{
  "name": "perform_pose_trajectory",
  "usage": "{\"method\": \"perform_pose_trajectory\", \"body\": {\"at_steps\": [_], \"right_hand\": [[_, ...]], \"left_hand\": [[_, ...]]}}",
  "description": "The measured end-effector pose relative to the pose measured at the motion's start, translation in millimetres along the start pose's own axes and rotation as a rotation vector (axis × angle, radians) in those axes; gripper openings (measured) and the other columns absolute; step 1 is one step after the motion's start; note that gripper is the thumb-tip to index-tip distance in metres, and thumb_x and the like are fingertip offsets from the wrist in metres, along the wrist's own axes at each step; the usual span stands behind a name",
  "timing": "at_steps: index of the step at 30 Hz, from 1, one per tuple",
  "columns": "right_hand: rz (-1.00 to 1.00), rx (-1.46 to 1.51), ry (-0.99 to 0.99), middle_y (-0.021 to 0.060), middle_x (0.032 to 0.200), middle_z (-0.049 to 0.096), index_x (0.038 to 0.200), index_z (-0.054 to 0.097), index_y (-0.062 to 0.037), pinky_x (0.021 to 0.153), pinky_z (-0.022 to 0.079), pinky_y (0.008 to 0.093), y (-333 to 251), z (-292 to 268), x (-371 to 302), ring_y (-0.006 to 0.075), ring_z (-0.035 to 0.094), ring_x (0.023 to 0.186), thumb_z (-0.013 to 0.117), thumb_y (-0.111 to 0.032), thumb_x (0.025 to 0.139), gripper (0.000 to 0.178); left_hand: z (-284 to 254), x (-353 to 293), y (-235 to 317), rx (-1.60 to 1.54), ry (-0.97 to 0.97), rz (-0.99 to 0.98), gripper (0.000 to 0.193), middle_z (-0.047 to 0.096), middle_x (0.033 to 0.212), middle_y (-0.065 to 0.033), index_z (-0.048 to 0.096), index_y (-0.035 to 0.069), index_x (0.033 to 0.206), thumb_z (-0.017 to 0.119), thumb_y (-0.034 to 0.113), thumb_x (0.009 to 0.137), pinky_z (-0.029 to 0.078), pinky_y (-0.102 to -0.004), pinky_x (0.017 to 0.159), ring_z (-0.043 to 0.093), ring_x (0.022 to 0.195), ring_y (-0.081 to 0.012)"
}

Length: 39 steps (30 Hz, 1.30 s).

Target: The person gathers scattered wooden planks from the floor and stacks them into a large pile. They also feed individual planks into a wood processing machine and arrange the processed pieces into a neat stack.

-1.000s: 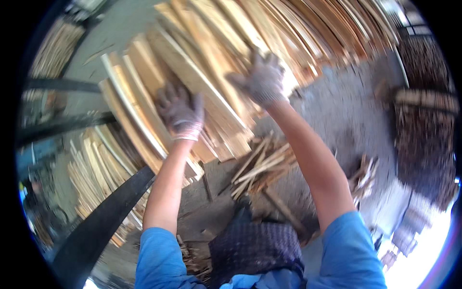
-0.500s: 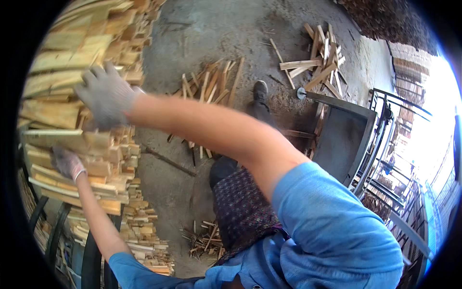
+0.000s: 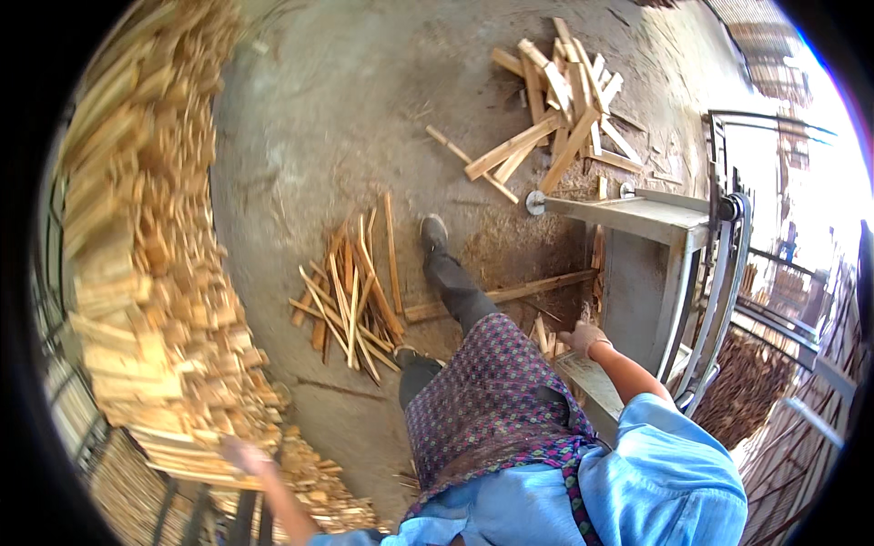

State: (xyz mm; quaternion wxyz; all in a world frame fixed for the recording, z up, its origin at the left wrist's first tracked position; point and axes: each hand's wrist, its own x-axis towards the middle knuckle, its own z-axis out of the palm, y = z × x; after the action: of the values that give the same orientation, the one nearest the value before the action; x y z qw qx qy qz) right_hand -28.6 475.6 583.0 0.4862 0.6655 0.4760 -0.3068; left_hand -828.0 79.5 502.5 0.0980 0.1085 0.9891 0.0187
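Observation:
My left hand [image 3: 244, 455], in a pale glove and smeared by motion, is beside the lower end of a tall stack of split wood slats [image 3: 137, 364]. Whether it touches the wood cannot be made out. On the other side, my right hand [image 3: 584, 337], also gloved, is over the near end of a grey metal machine table [image 3: 592, 387]. Its fingers look apart, and I see nothing held in them. A few short wood pieces [image 3: 544, 338] stand just left of that hand.
Loose sticks [image 3: 350, 291] lie in a heap on the concrete floor ahead of my legs. Farther off is a second heap of thicker wood pieces [image 3: 569, 100]. A long wooden bar [image 3: 510, 296] crosses the floor beside my foot. The machine's metal frame [image 3: 674, 218] rises at the right.
My right arm has swung from the wood stack across to the machine table at the right. My left hand has shifted down and right along the stack. The view has turned rightward.

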Motion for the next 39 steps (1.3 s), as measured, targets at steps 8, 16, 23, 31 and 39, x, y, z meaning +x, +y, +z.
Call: {"method": "perform_pose_trajectory", "body": {"at_steps": [8, 16, 23, 31, 39], "right_hand": [[-0.252, 0.426, 0.02, 0.0302, 0.122, 0.066, 0.118, 0.07, 0.0008, 0.103, 0.047, 0.0479, 5.3, -5.7, 32.1, 0.044, 0.061, 0.12, 0.046, -0.053, 0.097, 0.062], [-0.445, 0.562, 0.058, 0.0262, 0.11, 0.07, 0.13, 0.065, -0.0097, 0.091, 0.053, 0.0499, -65.6, -101.7, 8.5, 0.0421, 0.068, 0.108, 0.05, -0.034, 0.097, 0.043], [-0.031, 1.072, 0.173, 0.0281, 0.117, 0.069, 0.11, 0.075, -0.0012, 0.099, 0.051, 0.0459, -122.6, -140.9, 67.6, 0.0414, 0.065, 0.115, 0.053, -0.054, 0.092, 0.06], [-0.079, 1.206, 0.069, 0.0307, 0.122, 0.067, 0.117, 0.073, 0.0009, 0.103, 0.048, 0.0476, -248.6, -294.9, -25.7, 0.0416, 0.063, 0.12, 0.049, -0.066, 0.094, 0.074], [0.098, 1.478, 0.037, 0.0268, 0.124, 0.067, 0.117, 0.071, 0.0003, 0.102, 0.048, 0.0443, -304.9, -339.7, 18.5, 0.0398, 0.063, 0.121, 0.052, -0.058, 0.092, 0.067]], "left_hand": [[15.1, -175.6, 330.5, -0.094, -0.732, 0.107, 0.066, 0.048, 0.153, -0.0223, 0.048, -0.003, 0.147, 0.049, 0.045, 0.102, 0.031, -0.0398, 0.12, 0.043, 0.143, -0.0366], [-13.3, -41.9, 517.9, -0.163, -0.784, 0.323, 0.058, 0.066, 0.122, -0.0232, 0.063, -0.004, 0.127, 0.049, 0.045, 0.099, 0.045, -0.0411, 0.098, 0.061, 0.11, -0.034], [-10.3, 84.2, 633.8, 0.061, -0.966, 0.516, 0.051, 0.067, 0.109, -0.0201, 0.064, -0.003, 0.116, 0.049, 0.043, 0.099, 0.046, -0.0414, 0.088, 0.061, 0.095, -0.0314], [-35.5, 199.4, 921.7, 0.028, -0.948, 0.698, 0.045, 0.064, 0.101, -0.017, 0.063, -0.001, 0.108, 0.05, 0.041, 0.098, 0.045, -0.041, 0.082, 0.058, 0.088, -0.0288], [-26.9, 155.3, 1184.2, 0.092, -0.981, 0.942, 0.039, 0.061, 0.094, -0.014, 0.062, 0.001, 0.101, 0.051, 0.038, 0.097, 0.044, -0.0406, 0.076, 0.055, 0.081, -0.0261]]}}
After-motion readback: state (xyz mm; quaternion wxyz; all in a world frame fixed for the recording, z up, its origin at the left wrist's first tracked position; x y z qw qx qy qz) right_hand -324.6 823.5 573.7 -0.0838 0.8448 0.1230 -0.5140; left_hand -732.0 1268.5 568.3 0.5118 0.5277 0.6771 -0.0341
